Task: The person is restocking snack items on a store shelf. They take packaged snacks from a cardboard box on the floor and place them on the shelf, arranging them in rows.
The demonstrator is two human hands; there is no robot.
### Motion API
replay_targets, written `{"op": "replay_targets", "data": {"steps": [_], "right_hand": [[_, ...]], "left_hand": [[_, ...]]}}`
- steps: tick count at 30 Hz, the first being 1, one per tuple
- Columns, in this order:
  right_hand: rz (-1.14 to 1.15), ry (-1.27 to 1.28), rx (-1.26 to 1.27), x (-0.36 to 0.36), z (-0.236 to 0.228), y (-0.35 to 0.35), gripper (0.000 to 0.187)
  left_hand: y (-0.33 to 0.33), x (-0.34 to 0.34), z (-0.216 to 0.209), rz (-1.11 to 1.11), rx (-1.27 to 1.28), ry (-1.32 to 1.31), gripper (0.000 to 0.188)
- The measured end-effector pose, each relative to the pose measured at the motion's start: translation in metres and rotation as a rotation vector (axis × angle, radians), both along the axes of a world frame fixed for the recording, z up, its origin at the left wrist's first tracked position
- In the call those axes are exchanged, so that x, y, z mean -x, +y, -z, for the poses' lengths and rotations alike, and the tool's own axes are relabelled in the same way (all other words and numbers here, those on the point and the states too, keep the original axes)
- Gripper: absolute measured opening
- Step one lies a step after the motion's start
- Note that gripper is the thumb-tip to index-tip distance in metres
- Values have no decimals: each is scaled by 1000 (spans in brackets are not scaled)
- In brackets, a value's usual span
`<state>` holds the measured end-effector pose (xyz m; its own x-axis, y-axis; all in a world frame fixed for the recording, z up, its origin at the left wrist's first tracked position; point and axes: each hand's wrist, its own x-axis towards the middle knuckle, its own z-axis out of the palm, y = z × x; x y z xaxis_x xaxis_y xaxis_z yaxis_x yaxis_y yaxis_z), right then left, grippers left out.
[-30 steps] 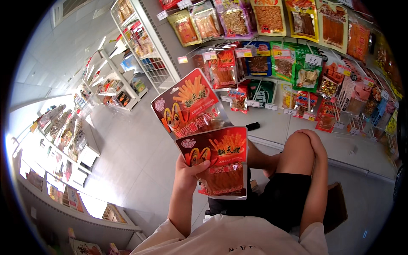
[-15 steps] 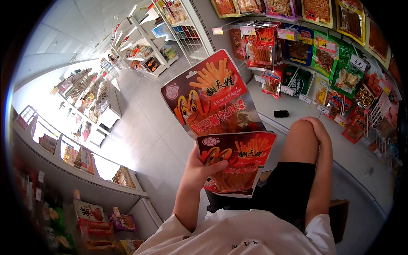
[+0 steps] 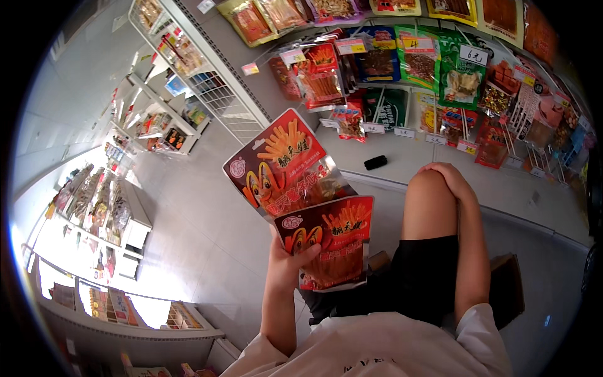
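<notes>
Two red and dark snack packets, both with pictures of fries and a cartoon figure, are in my left hand (image 3: 289, 256). The thumb presses on the front of the nearer packet (image 3: 336, 251), and the fingers behind are hidden. Above it, the farther packet (image 3: 282, 166) tilts to the left, its lower edge covered by the nearer one. My right hand (image 3: 446, 176) lies over my bent knee (image 3: 430, 207) with nothing in it.
A curved display (image 3: 352, 141) ahead and to the right carries hanging snack packets (image 3: 317, 75) with price tags. A small black object (image 3: 375, 163) lies on its base ledge. Beside my right leg is a brown box (image 3: 505, 289). White shelving (image 3: 135, 217) stands to the left.
The view has turned right, so the shelves have slid left in the picture. The packets sit farther left, the farther one also lower. My right hand stays on the knee.
</notes>
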<state>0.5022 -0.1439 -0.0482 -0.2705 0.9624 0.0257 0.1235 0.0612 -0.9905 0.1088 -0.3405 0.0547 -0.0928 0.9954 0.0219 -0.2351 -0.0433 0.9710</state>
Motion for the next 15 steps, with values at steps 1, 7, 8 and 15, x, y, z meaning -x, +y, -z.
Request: {"op": "replay_targets", "data": {"steps": [1,7,8,15], "right_hand": [[3,-7,-5,-4,-13,-9,37],[0,59,8,-9,-45,-42,38],[4,62,13,-10,-52,-46,38],[-29,-180,-81,31,-86,-41,41]], "left_hand": [[6,-4,4,-10,-10,4,61],[30,-6,18,93,32,-56,76],[35,-12,9,113,12,-93,80],[60,-9,6,168,39,-228,79]]}}
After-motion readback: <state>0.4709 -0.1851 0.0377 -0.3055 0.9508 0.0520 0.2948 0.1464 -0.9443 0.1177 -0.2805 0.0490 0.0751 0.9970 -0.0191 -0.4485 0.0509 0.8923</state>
